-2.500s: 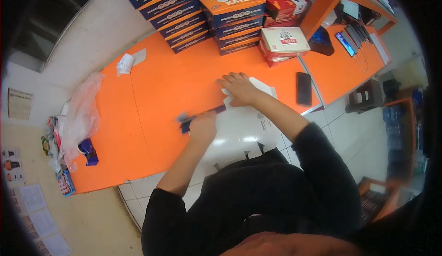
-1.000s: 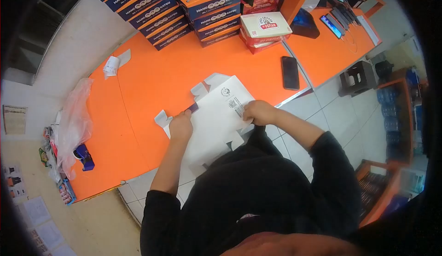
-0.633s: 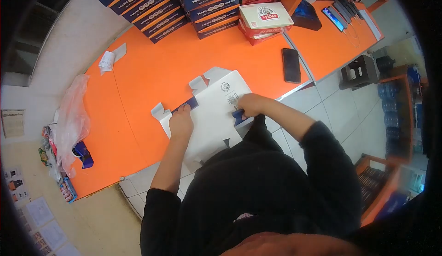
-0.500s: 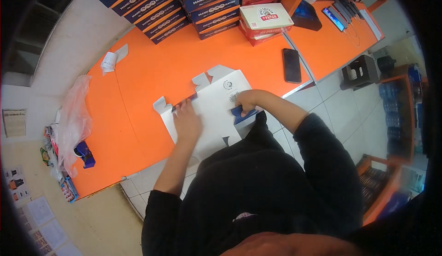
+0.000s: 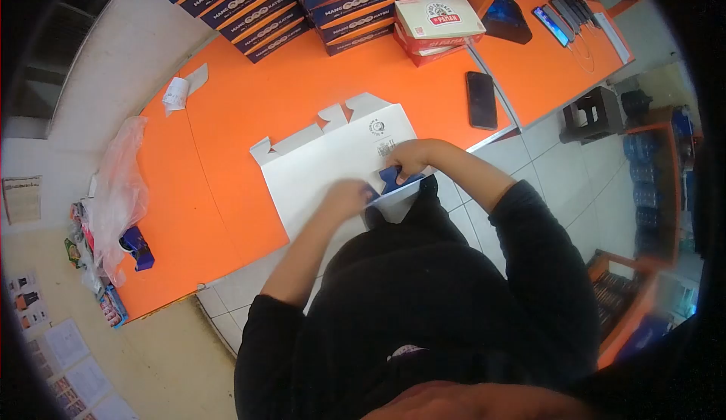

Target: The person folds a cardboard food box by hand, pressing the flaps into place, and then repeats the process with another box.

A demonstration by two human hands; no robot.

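Head view, looking down: the orange worktop runs from upper right to lower left, with a second orange surface joining it at the right. On it lies the flat white box blank, unfolded, its printed side down; small tabs stick up along its far edge, and a round logo and a barcode sit near its right corner. Its near edge hangs over the front rim of the worktop, above the white floor tiles.

At that near right corner a blue-printed flap is folded up. The right hand pinches this flap between its fingers. The left hand presses down on the blank just beside the flap, fingers bent against the card; how tightly it closes I cannot tell.

Left of the blank the worktop is bare orange as far as a crumpled plastic bag at the far left end. Behind the blank a strip of bare surface separates it from the stacked blue-and-orange boxes and a white-lidded box on red ones. A black phone lies well apart to the right, near the corner. A small paper slip rests near the back-left edge.
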